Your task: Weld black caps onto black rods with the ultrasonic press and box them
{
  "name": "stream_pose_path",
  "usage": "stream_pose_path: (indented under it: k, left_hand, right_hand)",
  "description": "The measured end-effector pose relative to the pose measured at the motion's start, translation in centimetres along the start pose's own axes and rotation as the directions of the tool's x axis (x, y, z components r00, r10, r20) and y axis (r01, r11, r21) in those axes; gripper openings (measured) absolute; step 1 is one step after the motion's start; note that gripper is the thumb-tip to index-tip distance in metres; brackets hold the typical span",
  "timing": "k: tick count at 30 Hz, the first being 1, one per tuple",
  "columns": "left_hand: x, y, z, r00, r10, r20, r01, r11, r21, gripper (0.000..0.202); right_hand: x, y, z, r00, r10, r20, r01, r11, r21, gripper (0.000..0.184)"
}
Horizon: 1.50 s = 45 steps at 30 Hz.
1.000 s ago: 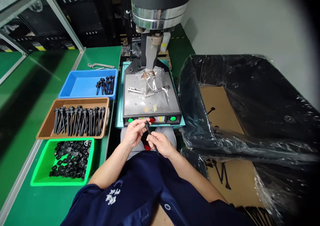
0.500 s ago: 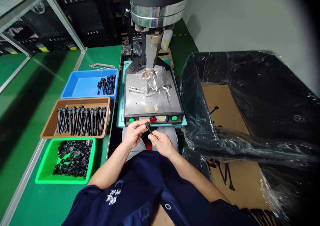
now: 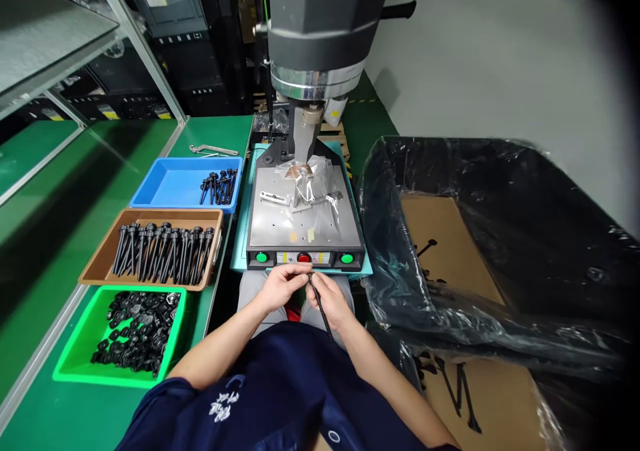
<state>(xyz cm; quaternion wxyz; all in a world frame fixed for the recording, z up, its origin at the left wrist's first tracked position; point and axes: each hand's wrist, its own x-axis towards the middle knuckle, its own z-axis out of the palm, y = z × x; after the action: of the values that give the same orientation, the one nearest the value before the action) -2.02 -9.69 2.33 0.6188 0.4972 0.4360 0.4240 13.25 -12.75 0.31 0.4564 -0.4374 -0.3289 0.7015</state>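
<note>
A long black rod [image 3: 322,312] with a ribbed shaft slants down toward my lap, its upper end between my two hands. My right hand [image 3: 332,300] is closed around the shaft near the top. The fingers of my left hand [image 3: 283,287] pinch at the upper end, whose tip they mostly hide. Both hands are just in front of the press machine's base, below its red button [image 3: 303,258]. To the left, a brown tray [image 3: 103,264] carries a row of similar black rods [image 3: 163,251].
Small black parts fill a green bin [image 3: 65,364]; a blue tray [image 3: 155,188] has several black rods at its right end. A wrench [image 3: 215,150] lies behind. Ahead stands the press [image 3: 320,44] with its metal plate [image 3: 270,228]. Plastic-lined boxes [image 3: 395,264] stand right.
The view has tilted up a little. My hands have come closer together at the rod's upper end, and its long shaft now shows hanging below my right hand.
</note>
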Motion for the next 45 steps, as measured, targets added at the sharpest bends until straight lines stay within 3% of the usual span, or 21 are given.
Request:
stream_pose_path:
  k: [3, 7, 9, 12, 18, 24, 29, 32, 37, 42, 45]
  left_hand:
    - [3.8, 0.2, -1.8, 0.979, 0.085, -0.186, -0.067, 0.992, 0.105, 0.035]
    - [11.6, 1.2, -5.1, 0.884, 0.192, -0.427, -0.143, 0.979, 0.144, 0.048]
    - [14.9, 1.6, -6.3, 0.886, 0.142, -0.441, -0.126, 0.99, 0.066, 0.058]
    - [17.6, 1.8, -7.0, 0.937, 0.073, -0.341, -0.091, 0.995, -0.038, 0.066]
    - [15.9, 2.8, -6.4, 0.987, -0.054, -0.154, 0.021, 0.978, -0.209, 0.045]
    - [13.6, 5.0, -4.5, 0.998, -0.063, -0.03, 0.044, 0.906, -0.421, 0.047]
    - [13.1, 6.7, -3.5, 0.999, -0.054, -0.004, 0.043, 0.848, -0.528, 0.061]
    - [13.1, 7.5, -3.3, 0.999, -0.036, -0.019, 0.019, 0.833, -0.552, 0.066]
    - [13.2, 8.1, -4.0, 0.999, 0.001, -0.042, -0.024, 0.83, -0.558, 0.07]
    - [13.7, 7.8, -4.4, 0.998, -0.011, -0.064, -0.026, 0.835, -0.55, 0.076]
    - [14.2, 7.6, -4.3, 0.997, -0.015, -0.07, -0.027, 0.832, -0.554, 0.081]
  right_hand:
    - [0.1, -0.4, -1.1, 0.998, -0.009, -0.058, 0.011, 1.0, 0.029, 0.047]
    - [0.0, -0.6, -2.0, 0.997, -0.004, -0.082, 0.007, 0.999, 0.037, 0.049]
    - [-0.1, -0.4, -2.0, 0.998, -0.001, -0.067, 0.002, 1.0, 0.028, 0.05]
    - [-0.3, 0.1, -1.9, 0.999, 0.002, -0.046, -0.002, 1.0, -0.004, 0.052]
    - [0.9, 1.3, -1.7, 0.997, 0.075, 0.015, -0.075, 0.997, 0.014, 0.052]
    - [6.1, 1.3, 1.3, 0.991, 0.118, 0.066, -0.118, 0.993, -0.007, 0.049]
    - [12.2, -0.6, 4.6, 0.998, 0.003, 0.057, -0.002, 1.0, -0.024, 0.04]
    - [15.5, -2.2, 5.5, 0.985, -0.17, -0.02, 0.166, 0.978, -0.122, 0.034]
    - [19.0, -5.7, 4.1, 0.863, -0.487, -0.138, 0.43, 0.849, -0.306, 0.036]
    - [20.1, -8.8, 2.1, 0.686, -0.707, -0.173, 0.521, 0.643, -0.561, 0.04]
    - [20.4, -10.0, 1.8, 0.626, -0.762, -0.167, 0.533, 0.574, -0.622, 0.04]
